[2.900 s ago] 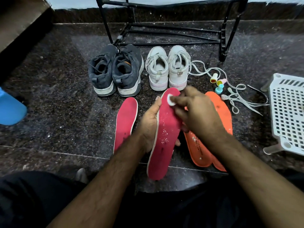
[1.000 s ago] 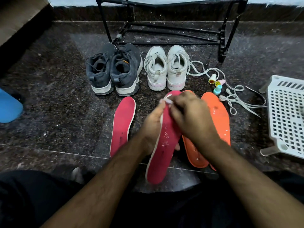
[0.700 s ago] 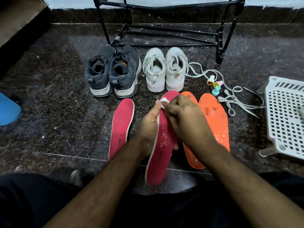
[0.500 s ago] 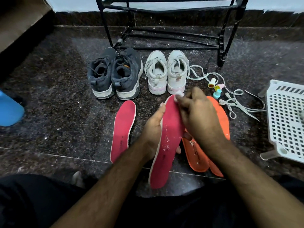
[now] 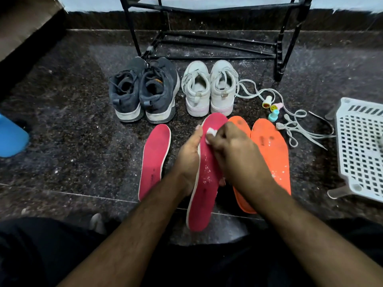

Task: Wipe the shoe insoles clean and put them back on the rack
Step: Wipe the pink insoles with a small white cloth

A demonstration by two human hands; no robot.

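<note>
Count: four insoles, two pink and two orange. Held pink insole (image 5: 204, 175): flat foam, long rounded outline, pale edge, white specks on its face, tilted up off the floor in front of the white sneakers. Left hand (image 5: 187, 160) cups it from beneath, fingers curled round its left edge. Right hand (image 5: 234, 156) lies over its upper face, fingers (image 5: 215, 139) pinched together on a small white cotton pad (image 5: 211, 132) pressed to the toe half. Second pink insole (image 5: 154, 158) lies flat on the floor just left of the held one. Two orange insoles (image 5: 271, 150) lie side by side just right of it, speckled white, partly hidden under the right forearm.

Shoes: two pairs. Dark grey sneakers (image 5: 145, 90), knit upper, pale sole, left of the white sneakers (image 5: 210, 88); heels face the camera. Loose white laces (image 5: 298, 129) tangle to the right of the white pair, with three small coloured bottles (image 5: 272, 108) among them.

Black metal rack (image 5: 281, 48), thin tube frame, stands behind the shoes. Floor (image 5: 72, 121): dark speckled polished stone, dusted white. White perforated plastic tray (image 5: 362, 146) at far right of the insoles; one blue object (image 5: 11, 137) at far left, cut off.
</note>
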